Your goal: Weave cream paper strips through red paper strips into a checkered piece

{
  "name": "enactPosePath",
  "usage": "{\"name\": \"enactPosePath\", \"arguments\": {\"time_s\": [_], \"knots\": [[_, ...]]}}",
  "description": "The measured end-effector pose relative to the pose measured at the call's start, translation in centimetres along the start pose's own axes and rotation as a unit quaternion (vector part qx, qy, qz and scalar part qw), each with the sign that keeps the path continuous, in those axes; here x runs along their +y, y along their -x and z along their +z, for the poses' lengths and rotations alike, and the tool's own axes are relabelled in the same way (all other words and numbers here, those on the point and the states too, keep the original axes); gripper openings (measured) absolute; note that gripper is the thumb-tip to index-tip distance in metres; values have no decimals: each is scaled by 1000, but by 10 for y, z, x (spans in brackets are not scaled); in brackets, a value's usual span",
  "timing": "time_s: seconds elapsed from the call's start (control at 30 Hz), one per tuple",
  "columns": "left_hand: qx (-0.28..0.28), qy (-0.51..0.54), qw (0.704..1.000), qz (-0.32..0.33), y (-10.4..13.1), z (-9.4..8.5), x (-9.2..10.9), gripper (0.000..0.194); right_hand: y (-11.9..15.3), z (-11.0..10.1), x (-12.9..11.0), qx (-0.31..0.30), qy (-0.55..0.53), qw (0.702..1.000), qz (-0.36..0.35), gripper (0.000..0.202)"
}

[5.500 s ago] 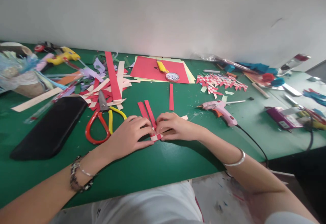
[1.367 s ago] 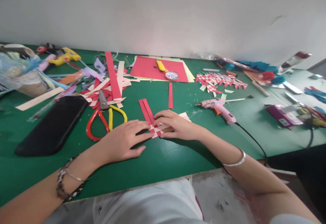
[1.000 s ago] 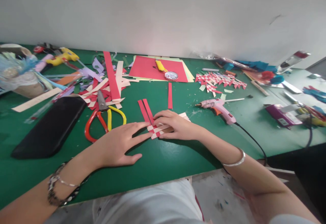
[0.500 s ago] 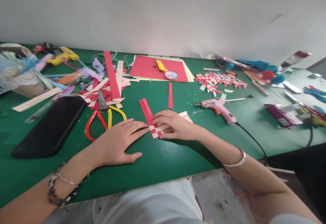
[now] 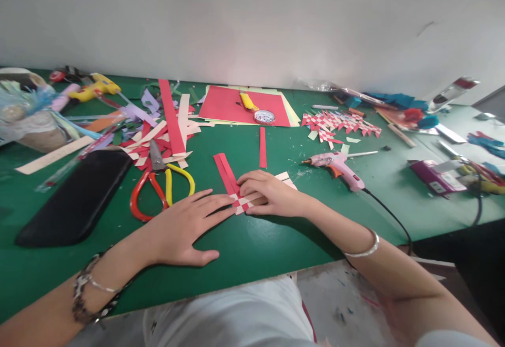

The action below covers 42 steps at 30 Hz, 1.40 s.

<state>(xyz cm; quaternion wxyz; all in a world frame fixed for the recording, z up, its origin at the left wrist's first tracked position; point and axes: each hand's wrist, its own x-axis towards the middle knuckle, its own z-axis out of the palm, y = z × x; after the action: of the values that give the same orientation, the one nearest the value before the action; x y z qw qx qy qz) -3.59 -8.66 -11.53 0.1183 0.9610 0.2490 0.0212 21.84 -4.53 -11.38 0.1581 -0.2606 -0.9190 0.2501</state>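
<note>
A small checkered weave of red and cream paper strips (image 5: 240,203) lies on the green table in front of me. Red strip ends (image 5: 224,172) stick out from it toward the back left, and cream ends (image 5: 288,179) show beyond my right hand. My right hand (image 5: 268,194) is bent over the weave, thumb and fingers closed on it and hiding its middle. Flat and with fingers stretched out, my left hand (image 5: 189,226) touches the weave's left edge with its fingertips. Red- and yellow-handled scissors (image 5: 160,179) lie just behind my left hand.
A pink glue gun (image 5: 341,171) with a black cord lies at right. Behind are a loose red strip (image 5: 262,147), coloured paper sheets (image 5: 221,105) and checkered woven pieces (image 5: 339,123). At left are a black pouch (image 5: 74,200) and heaped paper strips (image 5: 171,115).
My left hand has slid slightly right, so its fingertips now overlap the weave's left edge. My right hand stays in place on the weave.
</note>
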Motion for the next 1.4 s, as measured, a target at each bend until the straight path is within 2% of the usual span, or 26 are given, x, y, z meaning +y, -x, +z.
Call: {"name": "enactPosePath", "arguments": {"time_s": [0.2, 0.33, 0.4, 0.53, 0.73, 1.03, 1.13, 1.4], "knots": [[5, 8, 1000, 5, -3, -2, 1, 71, 0, 3, -2, 7, 13, 1000, 5, 22], [18, 0, 1000, -3, -9, -6, 4, 65, 1, 0, -2, 7, -1, 1000, 3, 44], [19, -14, 1000, -1, -11, -6, 5, 63, 2, -4, -1, -3, -17, 1000, 7, 49], [19, -48, 999, 2, -15, -3, 7, 65, 2, -9, 0, -16, -18, 1000, -2, 33], [28, -77, 996, 24, -16, 0, 6, 62, -1, -4, 2, 0, 7, 1000, -10, 18], [34, -84, 995, 42, -19, -6, 4, 59, 3, -10, -1, 38, 2, 998, 58, 19], [30, -71, 996, 43, -16, -7, 0, 60, 6, -15, -2, 56, 17, 996, 61, 17], [25, -18, 999, 23, 4, -5, -10, 63, 8, -19, -7, 40, 40, 997, 57, 17]]}}
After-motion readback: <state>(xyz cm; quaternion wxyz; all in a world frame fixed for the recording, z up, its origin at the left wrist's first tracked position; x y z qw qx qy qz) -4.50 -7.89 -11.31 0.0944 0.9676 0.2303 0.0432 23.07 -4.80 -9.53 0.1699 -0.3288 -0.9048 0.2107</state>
